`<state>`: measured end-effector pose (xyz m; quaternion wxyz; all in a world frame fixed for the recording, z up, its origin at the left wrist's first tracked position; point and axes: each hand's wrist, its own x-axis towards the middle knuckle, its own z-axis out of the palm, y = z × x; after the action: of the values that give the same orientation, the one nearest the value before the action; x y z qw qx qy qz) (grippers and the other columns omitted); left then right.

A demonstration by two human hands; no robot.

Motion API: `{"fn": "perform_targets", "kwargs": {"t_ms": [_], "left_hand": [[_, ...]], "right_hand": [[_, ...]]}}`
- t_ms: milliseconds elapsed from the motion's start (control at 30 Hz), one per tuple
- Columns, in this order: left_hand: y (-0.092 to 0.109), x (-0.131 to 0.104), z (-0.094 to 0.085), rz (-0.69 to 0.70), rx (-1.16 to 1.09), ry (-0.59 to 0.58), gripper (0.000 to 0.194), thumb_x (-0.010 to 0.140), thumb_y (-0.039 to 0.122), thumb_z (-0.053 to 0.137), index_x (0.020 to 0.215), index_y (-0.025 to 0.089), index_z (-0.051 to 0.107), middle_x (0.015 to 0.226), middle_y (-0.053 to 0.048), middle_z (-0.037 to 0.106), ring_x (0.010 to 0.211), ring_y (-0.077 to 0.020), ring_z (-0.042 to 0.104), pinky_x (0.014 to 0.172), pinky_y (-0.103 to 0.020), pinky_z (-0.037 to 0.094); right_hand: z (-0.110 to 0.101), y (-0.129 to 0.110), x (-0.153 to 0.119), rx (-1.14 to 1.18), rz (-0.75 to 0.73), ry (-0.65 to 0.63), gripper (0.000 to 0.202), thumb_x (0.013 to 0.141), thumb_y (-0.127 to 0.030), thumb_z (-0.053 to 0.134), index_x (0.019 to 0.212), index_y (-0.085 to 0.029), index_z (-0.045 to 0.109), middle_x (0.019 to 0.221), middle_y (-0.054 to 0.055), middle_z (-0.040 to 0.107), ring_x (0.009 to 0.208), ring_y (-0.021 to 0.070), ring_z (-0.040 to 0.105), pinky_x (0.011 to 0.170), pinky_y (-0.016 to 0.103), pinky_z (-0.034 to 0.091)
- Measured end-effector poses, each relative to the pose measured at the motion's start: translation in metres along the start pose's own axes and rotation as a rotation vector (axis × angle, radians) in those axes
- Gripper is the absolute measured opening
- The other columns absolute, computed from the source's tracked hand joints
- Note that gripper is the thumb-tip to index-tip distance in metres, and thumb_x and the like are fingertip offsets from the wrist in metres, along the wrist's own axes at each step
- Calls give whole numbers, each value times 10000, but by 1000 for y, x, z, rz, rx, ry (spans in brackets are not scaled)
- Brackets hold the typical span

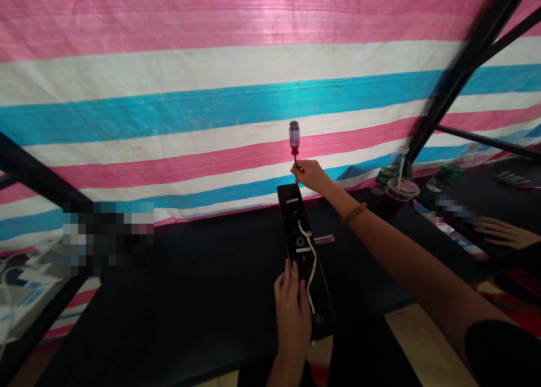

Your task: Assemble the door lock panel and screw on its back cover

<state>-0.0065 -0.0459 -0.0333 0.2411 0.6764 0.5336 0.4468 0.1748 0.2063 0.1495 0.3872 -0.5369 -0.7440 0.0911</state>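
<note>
A long black panel (302, 223) lies lengthwise away from me on the black table, with a white cable (313, 263) running along it. My left hand (292, 305) rests on the near left part of the panel, fingers stretched over its edge. At the far end, my right hand (307, 174) pinches the shaft of a screwdriver (294, 136). The screwdriver stands upright, its purple clear handle above my fingers; its tip is too small to make out. A small pinkish packet (324, 239) lies just right of the panel.
A drink cup (401, 190) with a straw and a green-labelled bottle (384, 176) stand at the back right of the table (190, 285). Another person's hand (507, 232) rests on the right-hand table. A striped sheet (211, 111) hangs behind, between black frame bars.
</note>
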Motion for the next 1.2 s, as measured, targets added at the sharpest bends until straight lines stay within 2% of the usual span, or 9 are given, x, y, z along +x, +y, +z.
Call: {"fn": "perform_targets", "kwargs": {"t_ms": [333,533,767,900,1033,1200], "left_hand": [[2,0,0,-17,-20,-16,482,1037,254,425,1516,240,472,1573,-106,488,1295,-259,524,1090,-506,486],[1,0,0,-3,-41,0,475,1031,257,438,1503,247,494,1577,-109,482,1274,-258,548,1083,-503,487],[1,0,0,1,-35,-3,475,1033,256,440,1506,250,489,1570,-104,493,1273,-254,547,1087,-500,484],[2,0,-1,-5,-35,0,480,1030,259,450,1509,250,483,1565,-110,497,1273,-256,548,1079,-499,490],[1,1,-1,4,-29,3,472,1031,261,443,1499,236,498,1563,-117,498,1271,-259,546,1065,-497,498],[1,1,-1,6,-34,-3,470,1032,264,438,1496,226,504,1567,-114,494,1280,-259,542,1080,-501,483]], "right_hand": [[-2,7,-11,1,-17,-3,143,882,-111,561,821,-154,683,641,28,700,646,173,682,680,259,503],[1,9,-6,39,20,8,176,899,-96,540,813,-164,677,731,39,747,626,155,698,661,252,527],[-2,14,2,66,34,-63,193,898,-64,549,795,-164,678,770,38,768,641,136,700,674,236,534],[-6,11,8,65,62,-79,213,920,-155,587,727,-158,679,679,38,743,570,142,680,597,239,507],[-3,7,6,38,71,-10,285,942,-310,616,711,-163,694,537,13,657,560,163,659,615,267,490],[4,11,-4,37,45,158,146,852,-308,708,778,-183,688,628,-1,682,648,174,658,669,283,484]]}}
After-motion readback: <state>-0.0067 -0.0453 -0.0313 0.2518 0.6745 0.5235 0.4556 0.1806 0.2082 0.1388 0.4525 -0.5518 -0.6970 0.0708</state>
